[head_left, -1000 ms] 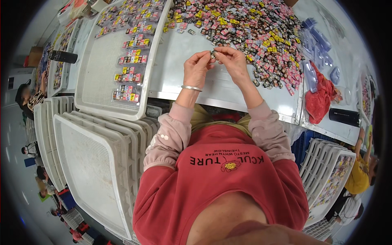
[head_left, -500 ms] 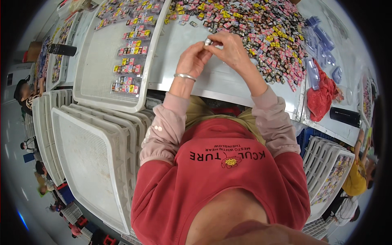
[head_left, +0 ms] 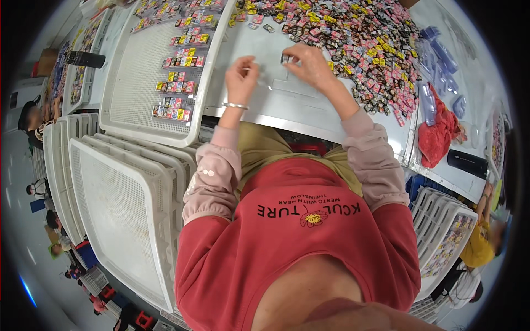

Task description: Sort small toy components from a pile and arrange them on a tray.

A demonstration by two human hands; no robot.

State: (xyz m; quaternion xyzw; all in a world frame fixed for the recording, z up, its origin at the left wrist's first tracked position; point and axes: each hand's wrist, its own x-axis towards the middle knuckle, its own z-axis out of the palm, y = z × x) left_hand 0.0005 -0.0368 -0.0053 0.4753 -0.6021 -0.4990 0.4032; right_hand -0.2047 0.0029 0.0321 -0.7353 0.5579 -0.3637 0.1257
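Over the near part of the metal table (head_left: 232, 102), my left hand (head_left: 242, 77) is closed in a pinch. A faint clear bit shows beside its fingertips, too small and blurred to name. My right hand (head_left: 313, 65), to its right, pinches a small dark printed block (head_left: 285, 58) between thumb and fingers. The two hands are apart. Beyond the right hand spreads a heap of small printed blocks (head_left: 353, 49) in pink, yellow, black and white. To the left, a white mesh tray (head_left: 130, 94) bears short rows of such blocks in clear holders (head_left: 172, 112).
Stacked white trays (head_left: 110, 209) stand at my left, and more trays (head_left: 441, 220) at my right. On the table's right lie clear plastic tubes (head_left: 439, 55), a red plastic bag (head_left: 436, 135) and a black cylinder (head_left: 466, 163). Other people sit at both sides.
My hands were together at a small piece; now they have parted. The left hand has moved left, and the right hand keeps a dark block in its fingers.
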